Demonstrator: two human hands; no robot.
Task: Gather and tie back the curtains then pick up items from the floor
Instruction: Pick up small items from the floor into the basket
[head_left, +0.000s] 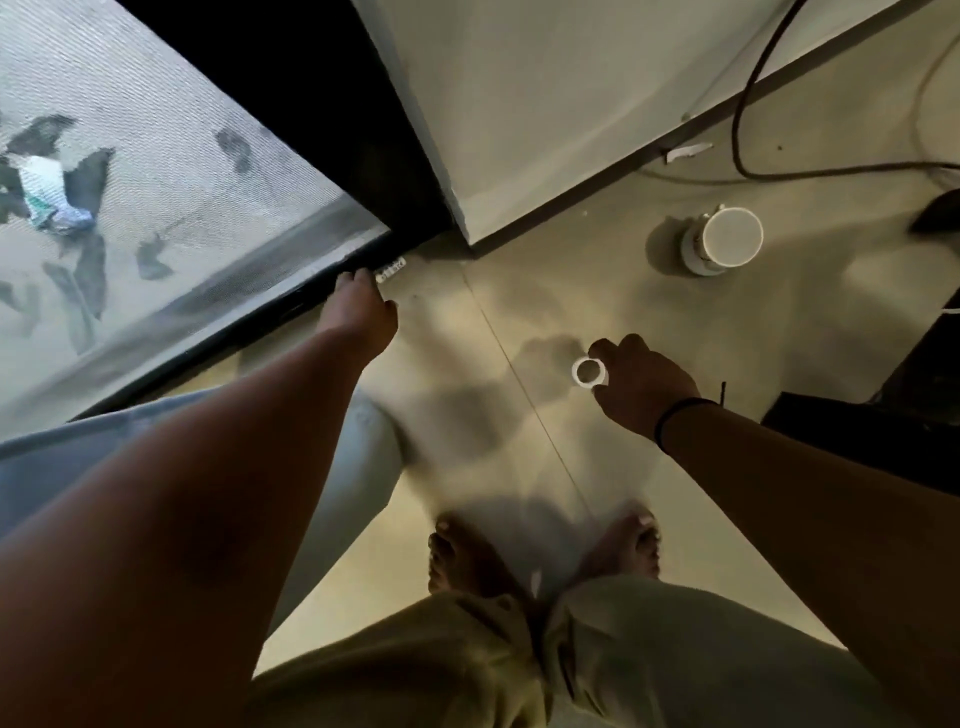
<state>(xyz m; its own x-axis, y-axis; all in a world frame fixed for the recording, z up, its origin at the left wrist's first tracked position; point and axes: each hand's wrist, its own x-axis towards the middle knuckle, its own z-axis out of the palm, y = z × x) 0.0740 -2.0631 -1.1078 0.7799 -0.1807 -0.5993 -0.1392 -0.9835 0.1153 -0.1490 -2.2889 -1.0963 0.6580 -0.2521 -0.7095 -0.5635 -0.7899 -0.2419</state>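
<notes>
My right hand (641, 382) is curled around a small white ring (589, 372), something like a short tube or roll of tape, pinched at its rim between thumb and fingers and held above the floor (597, 312). I judge it light and stiff, with a smooth, slightly slippery wall; a pinch across the rim, or a finger through the hollow middle, should hold it safely. A dark band (675, 421) sits on that wrist

My left hand (361, 306) reaches down and forward to the dark sill of the window frame (291, 299), its fingers bent toward the floor and hidden behind the knuckles, so I cannot tell whether they grip anything. Just beyond those fingertips lies a small white scrap with dark markings (390, 270), tucked against the frame corner. It looks flat and thin, so I expect it needs a fingernail or a slide along the floor to lift

Further out, a white cylindrical object (719, 241) lies tipped near the wall's dark skirting, well apart from both hands. It looks rigid and light enough for one hand around its body. A torn white scrap (685, 151) lies by the skirting beyond it, beside a dark cable (743, 130) looping across the floor

Below me I see my two bare feet (545, 556) and pale trousers (467, 665). A pale blue curtain fold (358, 467) hangs under my left arm
</notes>
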